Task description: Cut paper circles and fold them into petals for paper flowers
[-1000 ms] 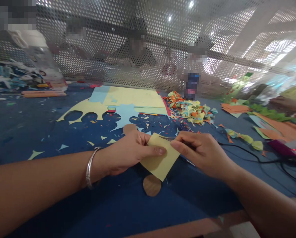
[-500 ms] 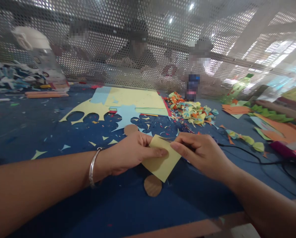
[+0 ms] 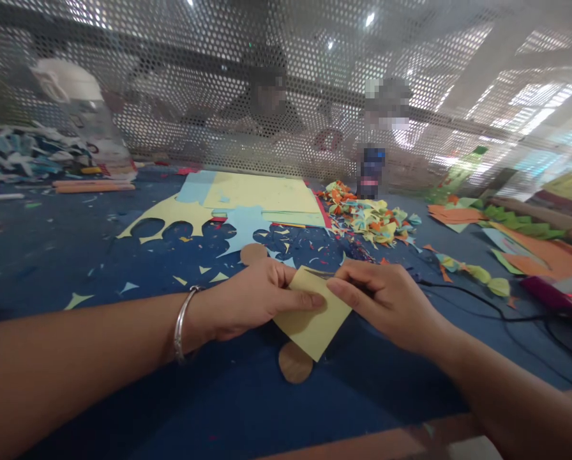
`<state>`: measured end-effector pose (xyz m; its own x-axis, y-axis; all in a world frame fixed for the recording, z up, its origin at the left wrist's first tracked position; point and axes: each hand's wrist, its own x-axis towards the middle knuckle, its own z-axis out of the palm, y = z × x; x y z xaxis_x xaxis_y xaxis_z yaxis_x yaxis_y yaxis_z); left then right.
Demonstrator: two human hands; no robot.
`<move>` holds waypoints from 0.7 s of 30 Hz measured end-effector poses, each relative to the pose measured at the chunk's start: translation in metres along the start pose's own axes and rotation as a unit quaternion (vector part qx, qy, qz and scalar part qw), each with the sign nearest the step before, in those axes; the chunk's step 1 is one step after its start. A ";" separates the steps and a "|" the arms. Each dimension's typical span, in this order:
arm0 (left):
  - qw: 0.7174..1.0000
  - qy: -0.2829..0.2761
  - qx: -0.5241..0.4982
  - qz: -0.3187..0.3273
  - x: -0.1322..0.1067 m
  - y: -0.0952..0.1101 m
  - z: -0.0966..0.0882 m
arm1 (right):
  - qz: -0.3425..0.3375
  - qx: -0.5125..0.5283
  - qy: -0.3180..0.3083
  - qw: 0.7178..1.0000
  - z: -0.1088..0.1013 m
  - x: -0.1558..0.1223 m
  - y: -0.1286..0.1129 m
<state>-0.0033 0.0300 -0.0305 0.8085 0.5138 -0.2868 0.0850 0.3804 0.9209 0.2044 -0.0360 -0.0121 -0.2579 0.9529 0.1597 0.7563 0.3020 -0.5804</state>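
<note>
A small piece of yellow paper is held between both hands above the blue table. My left hand, with a silver bangle at the wrist, pinches its left side, thumb flat on top. At the paper's upper right edge, the thumb and bent fingers of my right hand grip it. A narrow gap shows along the top edge; whether the sheet is folded I cannot tell. One brown disc lies partly under the paper's lower corner. Another brown disc rests just beyond my left hand.
Yellow sheets and a cut-out yellow scrap lie ahead among paper bits. Folded paper pieces are heaped right of them. A bottle stands left, a black cable runs right, and a perforated screen closes the back.
Both hands keep their hold on the yellow paper. My right thumb has slid slightly left along its edge. The whole view has shifted a little, so things appear slightly lower.
</note>
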 end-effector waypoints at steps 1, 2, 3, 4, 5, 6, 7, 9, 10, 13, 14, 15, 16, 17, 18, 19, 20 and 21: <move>1.000 0.001 0.000 -0.002 0.000 0.001 0.000 | -0.002 0.001 0.001 1.000 0.000 0.000 0.000; 1.000 0.002 0.000 -0.004 0.000 0.001 0.001 | -0.004 0.002 0.001 1.000 0.001 0.000 0.001; 1.000 0.003 -0.001 -0.006 0.000 0.002 0.001 | -0.005 0.003 0.001 1.000 0.001 0.000 0.001; 1.000 0.003 -0.001 -0.008 -0.001 0.002 0.001 | -0.005 0.005 0.001 1.000 0.001 0.000 0.001; 1.000 0.003 -0.001 -0.011 -0.001 0.002 0.001 | -0.005 0.007 0.000 1.000 0.001 0.000 0.000; 1.000 0.000 -0.002 -0.014 -0.001 0.003 0.001 | -0.005 0.009 0.001 1.000 0.001 0.000 0.000; 1.000 -0.003 -0.003 -0.015 -0.001 0.002 0.001 | -0.005 0.010 0.001 1.000 0.000 0.000 0.000; 1.000 -0.009 -0.005 -0.017 -0.001 0.002 0.001 | -0.005 0.011 0.000 1.000 0.000 0.001 0.000; 1.000 -0.010 -0.005 -0.018 -0.001 0.002 0.001 | -0.004 0.011 0.000 1.000 0.000 0.001 0.000; 1.000 -0.007 -0.001 -0.025 -0.002 0.001 0.001 | 0.001 0.011 -0.006 1.000 0.001 0.001 0.000; 1.000 -0.006 0.000 -0.026 -0.002 0.001 0.001 | 0.000 0.010 -0.007 1.000 0.001 0.001 0.000; 1.000 -0.006 0.001 -0.026 -0.002 0.002 0.001 | 0.000 0.011 -0.008 1.000 0.001 0.001 -0.001; 1.000 -0.006 0.001 -0.026 -0.002 0.002 0.001 | -0.001 0.012 -0.009 1.000 0.001 0.001 -0.001; 1.000 -0.006 0.001 -0.027 -0.002 0.002 0.001 | -0.001 0.013 -0.009 1.000 0.001 0.001 -0.001; 1.000 -0.005 0.002 -0.029 -0.002 0.003 0.002 | 0.000 0.013 -0.008 1.000 0.001 0.001 -0.001; 0.999 -0.004 0.003 -0.032 -0.002 0.003 0.002 | 0.000 0.013 -0.008 1.000 0.001 0.001 -0.001; 0.999 -0.004 0.004 -0.035 -0.002 0.004 0.001 | 0.001 0.012 -0.009 1.000 0.001 0.002 -0.001; 0.999 -0.005 0.006 -0.037 -0.002 0.004 0.001 | 0.001 0.011 -0.009 1.000 0.001 0.002 0.000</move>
<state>-0.0040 0.0297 -0.0258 0.8049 0.4775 -0.3523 0.1514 0.4088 0.9000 0.2031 -0.0343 -0.0126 -0.2672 0.9529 0.1438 0.7433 0.2987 -0.5985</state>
